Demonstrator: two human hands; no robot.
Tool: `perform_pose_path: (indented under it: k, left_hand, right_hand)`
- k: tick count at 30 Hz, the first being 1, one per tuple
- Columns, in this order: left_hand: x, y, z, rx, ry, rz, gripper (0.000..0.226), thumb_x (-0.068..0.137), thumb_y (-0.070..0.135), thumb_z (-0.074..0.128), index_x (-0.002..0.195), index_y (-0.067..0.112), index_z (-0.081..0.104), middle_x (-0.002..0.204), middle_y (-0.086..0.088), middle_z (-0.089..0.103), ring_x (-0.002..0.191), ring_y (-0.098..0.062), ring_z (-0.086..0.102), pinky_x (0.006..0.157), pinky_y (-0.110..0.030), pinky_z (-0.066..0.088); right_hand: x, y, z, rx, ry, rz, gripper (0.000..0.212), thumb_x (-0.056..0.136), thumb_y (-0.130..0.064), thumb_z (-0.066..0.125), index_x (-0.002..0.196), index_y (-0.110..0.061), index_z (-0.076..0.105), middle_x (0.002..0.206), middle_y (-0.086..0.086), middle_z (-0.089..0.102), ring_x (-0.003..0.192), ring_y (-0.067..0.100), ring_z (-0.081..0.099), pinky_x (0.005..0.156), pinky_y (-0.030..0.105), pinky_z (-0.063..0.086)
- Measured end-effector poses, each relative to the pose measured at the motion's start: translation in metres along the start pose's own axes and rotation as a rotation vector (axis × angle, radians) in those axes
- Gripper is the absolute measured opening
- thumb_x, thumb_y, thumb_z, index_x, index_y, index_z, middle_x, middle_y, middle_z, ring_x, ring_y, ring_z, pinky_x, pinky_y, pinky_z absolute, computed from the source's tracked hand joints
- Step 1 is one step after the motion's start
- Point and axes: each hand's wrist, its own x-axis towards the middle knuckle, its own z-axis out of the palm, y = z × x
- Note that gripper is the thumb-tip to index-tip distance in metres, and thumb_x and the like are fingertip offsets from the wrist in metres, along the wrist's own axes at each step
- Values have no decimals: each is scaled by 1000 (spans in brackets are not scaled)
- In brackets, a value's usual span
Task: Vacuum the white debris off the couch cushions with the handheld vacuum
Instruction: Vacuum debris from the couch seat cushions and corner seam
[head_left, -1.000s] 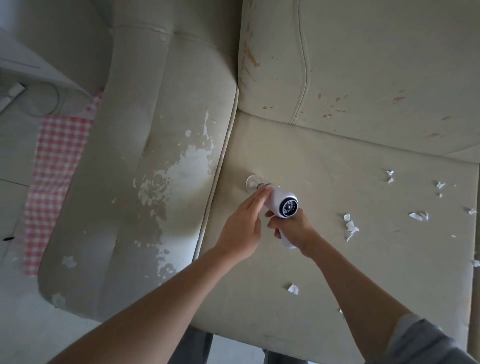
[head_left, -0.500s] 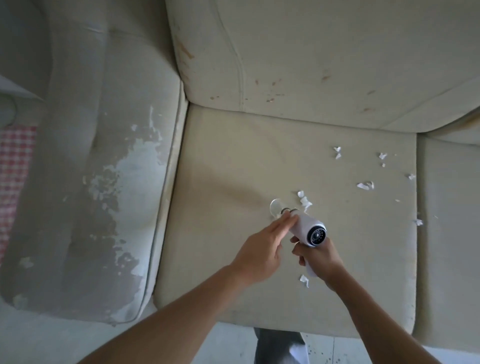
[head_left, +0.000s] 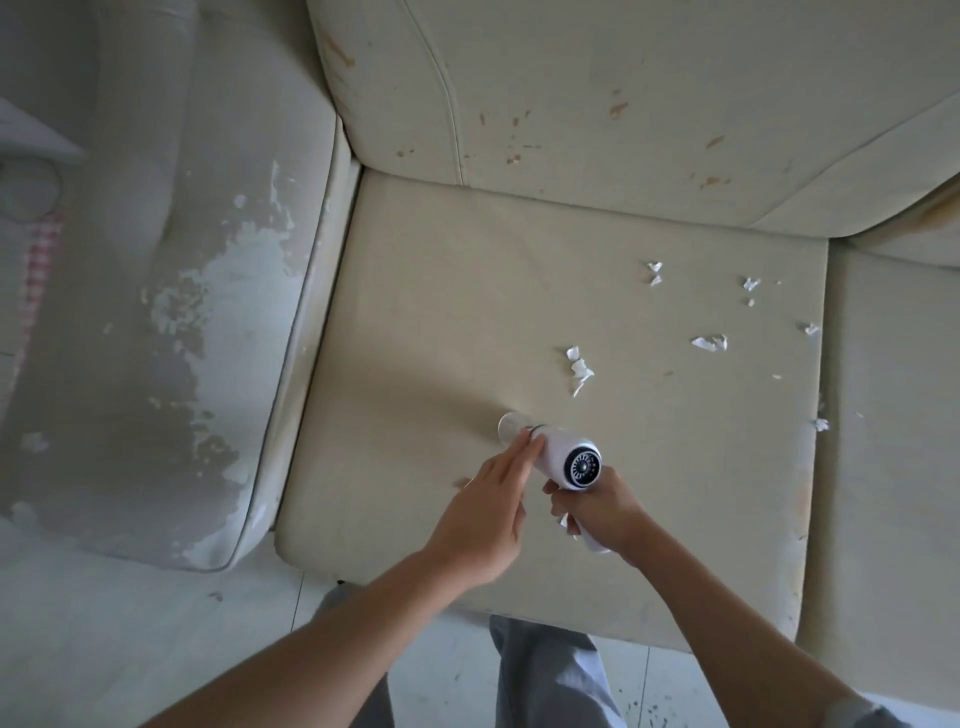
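A person stands over a worn beige couch, the right hand (head_left: 597, 512) wrapped around the grip of a white handheld vacuum (head_left: 563, 457) while the left hand (head_left: 483, 525) lays nearly straight fingers, held close together, along the side of its barrel. The clear nozzle (head_left: 511, 427) rests at or just above the seat cushion (head_left: 415, 312), near its middle. White debris (head_left: 579, 370) lies just beyond the nozzle, to the far right, with more scraps (head_left: 709, 342) scattered toward the cushion's right edge and one piece (head_left: 563, 519) near the right hand's fingers.

To work this pass well, the nozzle likely needs to stay flat and close to the fabric, moving slowly toward the nearest cluster so that light scraps are drawn in rather than pushed away; the steadying left hand should keep the tip from lifting. The piece near the hand is easily missed.

No brand name or legible writing shows on the vacuum; its rear cap bears only a dark ring of vents.
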Motion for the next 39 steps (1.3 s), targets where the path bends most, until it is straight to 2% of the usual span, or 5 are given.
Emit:
perform_pose_path:
  k: [9, 18, 25, 30, 39]
  left_hand:
    - [-39, -37, -8, 29, 129, -8, 79, 100, 6, 39, 157, 28, -10, 170, 0, -3, 155, -12, 7, 123, -27, 22]
    - [-26, -44, -19, -769, 382, -496, 27, 95, 35, 61, 116, 19, 67, 105, 4, 72, 86, -11, 70, 82, -31, 56]
    - [-36, -10, 36, -1471, -99, -927, 64, 84, 70, 59, 118, 16, 67, 108, -5, 69, 95, -20, 62, 80, -35, 48]
    - [-30, -12, 55, -1596, -239, -807, 80, 91, 77, 39, 136, 14, 61, 127, -11, 68, 82, -16, 66, 55, -23, 46]
    - [-26, 1, 88, -1627, -308, -663, 77, 79, 81, 49, 123, 19, 62, 112, -12, 53, 83, -19, 46, 65, -31, 33]
  right_hand:
    - [13, -12, 60, -30, -45, -85, 18, 72, 0, 68, 87, -8, 69, 88, 18, 68, 72, 23, 61, 72, 47, 54]
    - [2, 2, 85, -46, 45, -65, 15, 65, -12, 69, 78, -19, 72, 78, 8, 69, 59, 17, 62, 64, 40, 49]
    - [-36, 58, 86, -5, 44, -70, 20, 66, 3, 60, 85, -2, 65, 78, 18, 70, 67, 29, 67, 58, 36, 52]
    - [-35, 69, 86, 24, 98, -74, 11, 66, 6, 58, 72, -3, 58, 58, 4, 59, 52, 14, 57, 53, 25, 50]
    - [-48, 95, 60, -113, 242, -57, 4, 62, -11, 64, 64, -9, 66, 59, 6, 70, 58, 21, 63, 59, 35, 50]
